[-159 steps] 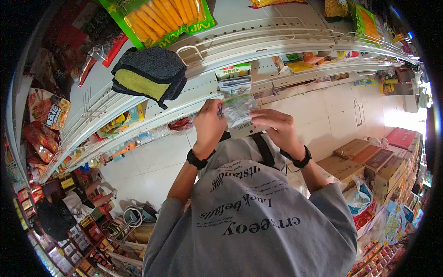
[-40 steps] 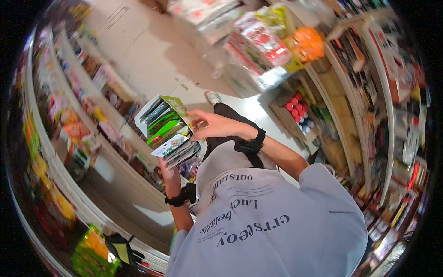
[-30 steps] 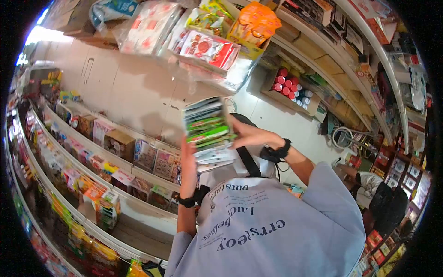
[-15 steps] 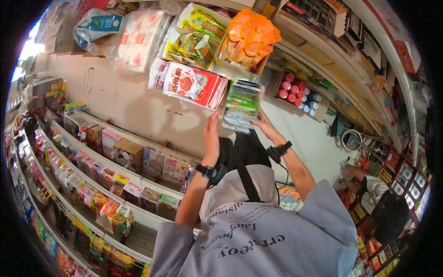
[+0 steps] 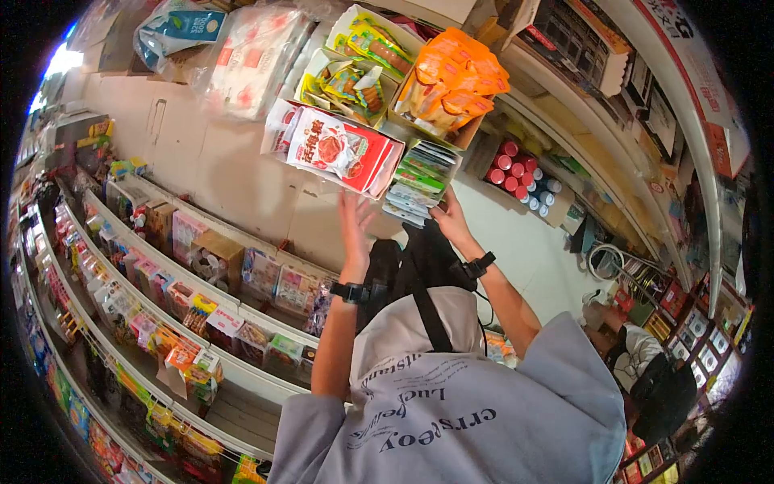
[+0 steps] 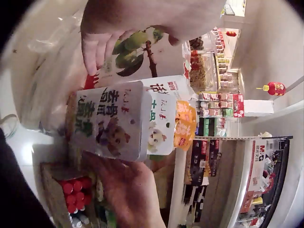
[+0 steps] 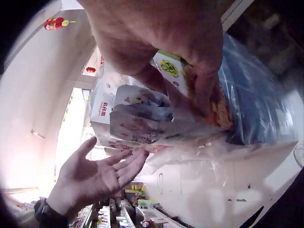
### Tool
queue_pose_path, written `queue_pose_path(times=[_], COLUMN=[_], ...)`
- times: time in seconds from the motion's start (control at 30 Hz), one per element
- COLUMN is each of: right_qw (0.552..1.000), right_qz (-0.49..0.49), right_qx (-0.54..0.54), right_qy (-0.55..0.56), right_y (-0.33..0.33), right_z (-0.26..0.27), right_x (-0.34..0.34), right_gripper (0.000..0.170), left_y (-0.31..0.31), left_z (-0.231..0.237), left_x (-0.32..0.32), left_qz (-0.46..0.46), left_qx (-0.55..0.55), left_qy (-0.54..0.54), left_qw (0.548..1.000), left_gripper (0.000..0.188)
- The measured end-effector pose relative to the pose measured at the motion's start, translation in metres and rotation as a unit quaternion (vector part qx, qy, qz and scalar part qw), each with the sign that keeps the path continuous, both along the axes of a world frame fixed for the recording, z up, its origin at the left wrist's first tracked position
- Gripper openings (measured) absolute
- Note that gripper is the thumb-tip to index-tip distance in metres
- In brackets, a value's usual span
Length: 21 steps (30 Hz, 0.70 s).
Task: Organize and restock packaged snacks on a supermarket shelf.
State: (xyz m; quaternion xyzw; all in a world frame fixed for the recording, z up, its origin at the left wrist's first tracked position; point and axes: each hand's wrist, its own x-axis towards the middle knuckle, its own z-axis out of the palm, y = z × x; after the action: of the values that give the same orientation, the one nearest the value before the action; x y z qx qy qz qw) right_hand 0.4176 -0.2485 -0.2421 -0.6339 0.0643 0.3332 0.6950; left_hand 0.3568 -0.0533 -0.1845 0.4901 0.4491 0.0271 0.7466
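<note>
Apparently a light load: carton (image 5: 455,169) of flat packets (image 5: 421,179), just R of red-white snack bag (image 5: 339,149) (landmark), head view. Can't tell if carton's base rests on anything. R hand (image 5: 453,219), below & R of bag, grips carton's near outer corner, thumb + fingers. L hand (image 5: 355,226) holds nothing, fingers spread, just below bag, apart from carton. Orange bags (image 5: 453,77) up & R of bag.

Handling (judged): card prob. thin, walls may buckle if squeezed hard. Packet film glossy, likely slippery; white ones nearest person seem to lean out, cd spill if tipped that way. Contents prob. soft, not v. fragile. Best hold: low on both long sides, or palm under base; not by rim or packets.
</note>
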Motion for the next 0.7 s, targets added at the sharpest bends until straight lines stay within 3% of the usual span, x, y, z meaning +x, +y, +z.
queue_pose_path(times=[0.1,0.17,0.3,0.47,0.57,0.63,0.7], right_qw=[0.999,0.999,0.996,0.995,0.985,0.992,0.990], right_qz=[-0.035,-0.016,0.000,-0.002,0.022,-0.028,-0.048], right_qx=[0.013,-0.046,-0.067,-0.084,-0.082,0.035,0.041], right_qy=[0.026,-0.011,-0.066,-0.058,-0.152,0.120,0.127], right_y=[0.007,0.011,0.013,0.014,0.004,0.000,-0.004], right_z=[0.013,0.019,0.004,0.009,0.000,0.024,0.023], right_x=[0.003,0.004,0.001,0.002,0.004,0.013,0.014], right_gripper=[0.075,0.073,0.070,0.071,0.070,0.070,0.069], left_y=[0.013,0.014,0.017,0.019,0.021,0.023,0.029], left_z=[0.021,0.030,0.026,0.017,0.012,0.012,0.011], left_x=[0.029,0.042,0.048,0.046,0.042,0.039,0.031], left_qz=[0.012,0.011,0.012,0.009,-0.003,-0.009,0.041], left_qx=[-0.013,0.013,0.038,0.043,0.056,0.057,0.005], left_qy=[-0.053,-0.057,-0.055,-0.036,-0.040,-0.038,-0.017], left_qw=[0.998,0.998,0.998,0.998,0.998,0.998,0.999], left_gripper=[0.075,0.075,0.077,0.078,0.077,0.076,0.072])
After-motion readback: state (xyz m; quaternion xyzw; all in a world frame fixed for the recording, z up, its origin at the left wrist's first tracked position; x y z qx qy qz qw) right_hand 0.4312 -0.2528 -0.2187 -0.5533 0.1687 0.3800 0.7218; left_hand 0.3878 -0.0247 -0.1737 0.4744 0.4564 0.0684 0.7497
